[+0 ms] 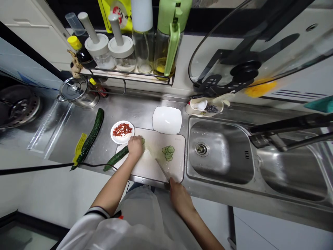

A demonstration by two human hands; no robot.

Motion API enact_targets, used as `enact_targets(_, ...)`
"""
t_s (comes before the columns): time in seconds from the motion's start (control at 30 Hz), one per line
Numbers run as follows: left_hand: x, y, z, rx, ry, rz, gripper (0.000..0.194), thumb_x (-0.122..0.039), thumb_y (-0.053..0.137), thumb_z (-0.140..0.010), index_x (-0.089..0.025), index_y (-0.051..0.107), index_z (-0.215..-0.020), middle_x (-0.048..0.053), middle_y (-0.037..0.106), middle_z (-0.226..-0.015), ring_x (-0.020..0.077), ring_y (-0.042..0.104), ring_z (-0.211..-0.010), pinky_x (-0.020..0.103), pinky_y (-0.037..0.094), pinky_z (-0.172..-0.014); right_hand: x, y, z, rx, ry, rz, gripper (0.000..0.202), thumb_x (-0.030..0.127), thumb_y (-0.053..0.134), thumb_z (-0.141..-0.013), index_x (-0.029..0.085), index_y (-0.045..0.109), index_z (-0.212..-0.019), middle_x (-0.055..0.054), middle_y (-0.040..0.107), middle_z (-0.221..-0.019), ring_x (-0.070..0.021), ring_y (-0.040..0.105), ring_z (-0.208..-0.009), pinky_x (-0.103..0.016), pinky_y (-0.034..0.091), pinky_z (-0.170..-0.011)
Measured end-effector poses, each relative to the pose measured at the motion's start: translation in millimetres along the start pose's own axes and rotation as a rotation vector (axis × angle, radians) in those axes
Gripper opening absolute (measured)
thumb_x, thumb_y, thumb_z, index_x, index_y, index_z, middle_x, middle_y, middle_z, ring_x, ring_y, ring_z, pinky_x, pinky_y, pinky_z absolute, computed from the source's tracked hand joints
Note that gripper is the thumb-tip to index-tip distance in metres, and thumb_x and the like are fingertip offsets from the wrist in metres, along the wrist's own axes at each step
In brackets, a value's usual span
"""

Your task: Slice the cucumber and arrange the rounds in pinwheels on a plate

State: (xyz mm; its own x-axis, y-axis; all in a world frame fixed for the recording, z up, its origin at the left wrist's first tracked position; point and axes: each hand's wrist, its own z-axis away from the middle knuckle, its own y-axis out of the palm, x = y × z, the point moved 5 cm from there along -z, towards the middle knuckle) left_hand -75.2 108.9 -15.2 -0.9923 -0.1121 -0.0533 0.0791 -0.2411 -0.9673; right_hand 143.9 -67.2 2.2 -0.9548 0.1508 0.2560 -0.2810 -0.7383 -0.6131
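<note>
LH (135, 147): fingers gripping cuke (116, 159) | RH (180, 195): fingers rnd knife (162, 169) | slices (168, 152) on bd (149, 171)

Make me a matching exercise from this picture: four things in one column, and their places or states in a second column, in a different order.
Things
1. Left hand
2. Knife
3. Cucumber slices
4. Round white plate

Places or states
A. Holding small red pieces
B. Gripping a dark green cucumber
C. Overlapping on the cutting board
D. Held in the right hand

Pairs: 1-B, 2-D, 3-C, 4-A
</note>
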Motion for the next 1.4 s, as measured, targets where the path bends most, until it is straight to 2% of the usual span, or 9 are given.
enact_targets(0.13,-8,-2.7,5,-0.047,0.045,0.080,0.025,-0.015,0.042,-0.086,-0.013,0.064,-0.097,0.015,0.063,-0.092,0.0255,0.053,-0.096,0.034,0.040,-0.082,0,-1,0,0.009,0.008,-0.002,0.040,0.007,0.029,-0.086,0.019,0.053,-0.115,-0.009,0.066,-0.089,-0.0205,0.064,-0.083,-0.025,0.037,-0.061)
enact_targets(0.23,-28,-0.9,14,-0.026,0.132,0.255,0.023,-0.015,0.047,-0.083,-0.018,0.066,-0.095,0.010,0.065,-0.090,0.0218,0.054,-0.094,0.031,0.040,-0.084,1,-1,1,0.014,0.009,0.005,0.040,0.006,0.030,-0.085,0.018,0.053,-0.115,-0.009,0.066,-0.089,-0.0191,0.064,-0.085,-0.023,0.037,-0.062)
enact_targets(0.37,-65,13.9,27,0.141,0.284,0.410,0.016,-0.019,0.054,-0.079,-0.020,0.066,-0.089,0.005,0.065,-0.086,0.0184,0.056,-0.087,0.028,0.042,-0.079,2,1,0,0.023,0.014,0.019,0.044,0.005,0.028,-0.086,0.018,0.051,-0.121,-0.010,0.066,-0.093,-0.0198,0.063,-0.087,-0.024,0.038,-0.065)
enact_targets(0.47,-87,29.2,31,0.259,0.277,0.419,0.013,-0.021,0.058,-0.076,-0.019,0.066,-0.086,0.004,0.066,-0.086,0.0182,0.057,-0.086,0.027,0.043,-0.076,1,3,0,0.018,0.009,0.032,0.045,0.004,0.027,-0.086,0.017,0.050,-0.122,-0.011,0.066,-0.094,-0.0204,0.063,-0.089,-0.024,0.038,-0.067)
enact_targets(0.6,-104,43.6,30,0.357,0.252,0.422,0.018,-0.020,0.061,-0.073,-0.018,0.066,-0.090,0.006,0.066,-0.092,0.0194,0.057,-0.092,0.027,0.043,-0.079,-1,6,-2,0.011,0.007,0.023,0.047,0.003,0.027,-0.084,0.018,0.050,-0.123,-0.011,0.066,-0.094,-0.0209,0.063,-0.088,-0.025,0.039,-0.068)
enact_targets(0.8,-110,47.6,30,0.343,0.255,0.422,0.019,-0.017,0.059,-0.073,-0.017,0.065,-0.091,0.008,0.064,-0.093,0.0208,0.056,-0.094,0.029,0.043,-0.084,2,3,-1,0.006,0.011,0.017,0.047,0.004,0.028,-0.084,0.017,0.049,-0.124,-0.011,0.065,-0.094,-0.0216,0.063,-0.089,-0.025,0.039,-0.066)
enact_targets(1.0,-113,47.2,33,0.340,0.257,0.442,0.014,-0.015,0.057,-0.073,-0.017,0.065,-0.084,0.008,0.063,-0.092,0.0193,0.057,-0.089,0.027,0.043,-0.079,2,3,-1,0.014,0.011,0.020,0.048,0.003,0.027,-0.084,0.016,0.049,-0.124,-0.011,0.064,-0.093,-0.0204,0.063,-0.090,-0.025,0.039,-0.068)
enact_targets(1.13,-113,46.4,34,0.342,0.250,0.468,0.012,-0.015,0.056,-0.074,-0.018,0.063,-0.083,0.005,0.065,-0.084,0.0178,0.058,-0.083,0.026,0.042,-0.073,1,4,-1,0.014,0.008,0.027,0.047,0.004,0.028,-0.084,0.017,0.050,-0.123,-0.011,0.064,-0.094,-0.0212,0.063,-0.089,-0.025,0.039,-0.067)
enact_targets(1.4,-103,45.7,34,0.349,0.196,0.572,0.014,-0.012,0.055,-0.072,-0.020,0.065,-0.078,0.000,0.068,-0.079,0.0146,0.060,-0.077,0.022,0.040,-0.066,2,2,-1,0.012,0.009,0.027,0.046,0.003,0.028,-0.084,0.017,0.050,-0.122,-0.011,0.065,-0.092,-0.0213,0.064,-0.087,-0.025,0.039,-0.064)
